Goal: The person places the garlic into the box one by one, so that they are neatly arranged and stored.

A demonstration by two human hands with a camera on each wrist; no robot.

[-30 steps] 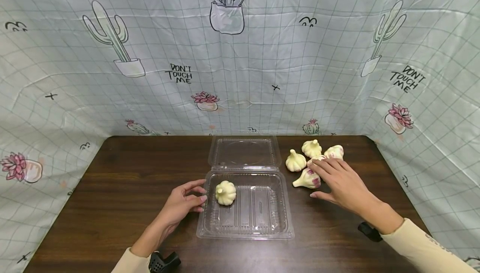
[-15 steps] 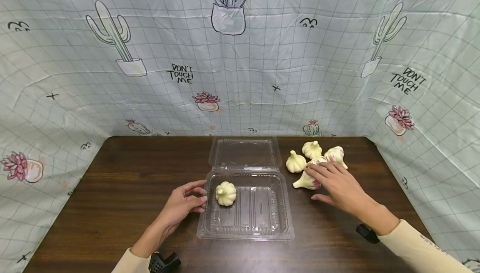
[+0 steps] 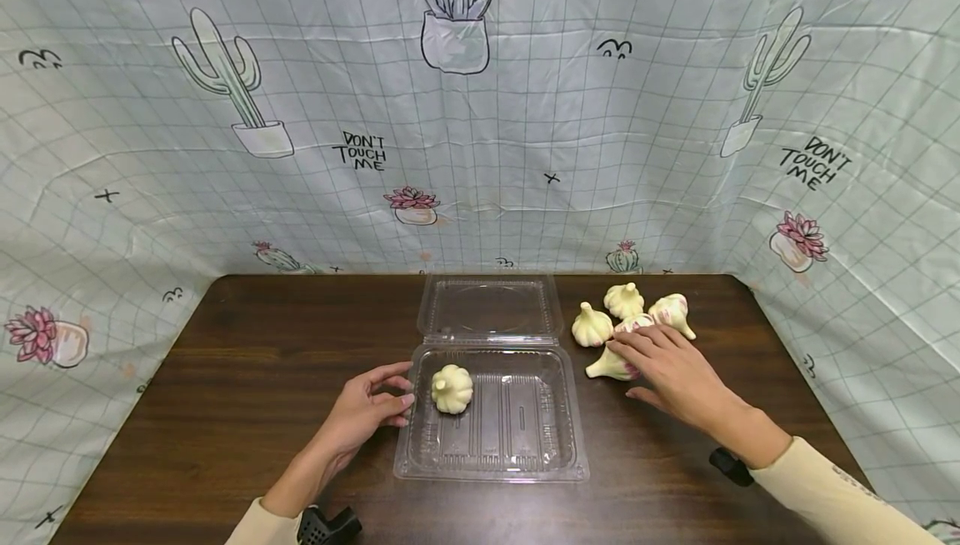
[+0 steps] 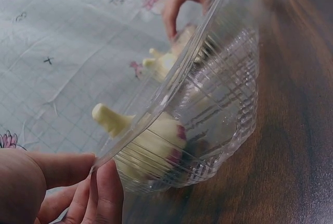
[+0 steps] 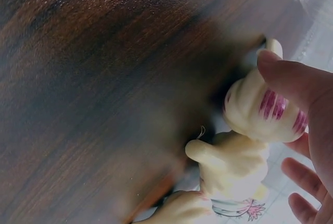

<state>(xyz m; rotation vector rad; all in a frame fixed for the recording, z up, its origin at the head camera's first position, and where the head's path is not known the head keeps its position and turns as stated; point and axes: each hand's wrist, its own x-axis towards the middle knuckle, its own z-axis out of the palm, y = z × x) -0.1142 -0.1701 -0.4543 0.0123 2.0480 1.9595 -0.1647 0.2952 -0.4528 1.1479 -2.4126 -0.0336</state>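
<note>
Got my right hand (image 3: 678, 374) over a purple-streaked garlic bulb (image 3: 611, 365), fingers spread, thumb just off its near side. The bulb's lying on the tabletop (image 3: 262, 362), about 2:30 from the clear container (image 3: 517, 412), long axis roughly 9-to-3, stem toward 9. My left hand (image 3: 363, 407) is pinching the container's 9 o'clock rim; the bulb inside (image 3: 453, 391) sits stem-up.

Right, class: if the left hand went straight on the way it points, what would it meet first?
The box, which the left hand pinches; beyond its wall, probably the garlic inside, though depth is unclear.
</note>
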